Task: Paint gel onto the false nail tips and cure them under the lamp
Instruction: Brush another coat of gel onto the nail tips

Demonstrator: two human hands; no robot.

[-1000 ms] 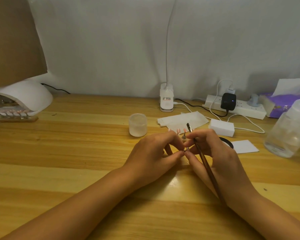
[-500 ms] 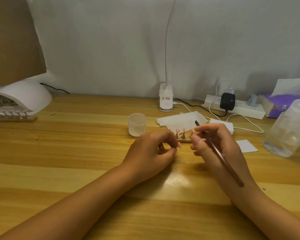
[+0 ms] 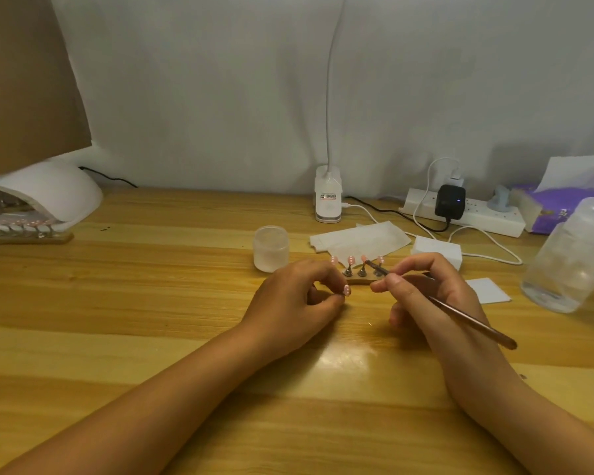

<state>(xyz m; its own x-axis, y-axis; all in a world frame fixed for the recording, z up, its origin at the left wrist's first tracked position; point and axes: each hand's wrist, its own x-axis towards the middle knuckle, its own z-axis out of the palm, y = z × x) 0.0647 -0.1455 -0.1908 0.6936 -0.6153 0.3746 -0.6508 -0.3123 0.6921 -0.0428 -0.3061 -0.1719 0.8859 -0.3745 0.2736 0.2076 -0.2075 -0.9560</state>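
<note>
Pink false nail tips (image 3: pixel 351 259) stand on small metal pegs along a wooden holder (image 3: pixel 355 280) at the middle of the table (image 3: pixel 151 303). We count four, and our fingers hide the holder's near edge. Our left hand (image 3: pixel 294 298) curls inward, thumb and forefinger pinching one more pink tip (image 3: pixel 346 290) just in front of the holder. We cannot make out what that tip is mounted on. Our right hand (image 3: pixel 436 296) pinches a thin brown brush (image 3: pixel 467 317) between thumb and fingers, the remaining fingers curled beneath. Its dark bristle end lies at the third tip on the holder, but we cannot tell whether it touches. At the far left the white curing lamp (image 3: pixel 55 190) is cut off by the frame edge, with a blurred second row of tips (image 3: pixel 24 228) at its mouth. A frosted jar (image 3: pixel 271 248) stands just left of the holder. A clear bottle (image 3: pixel 570 258) at the right edge is partly out of view.
</note>
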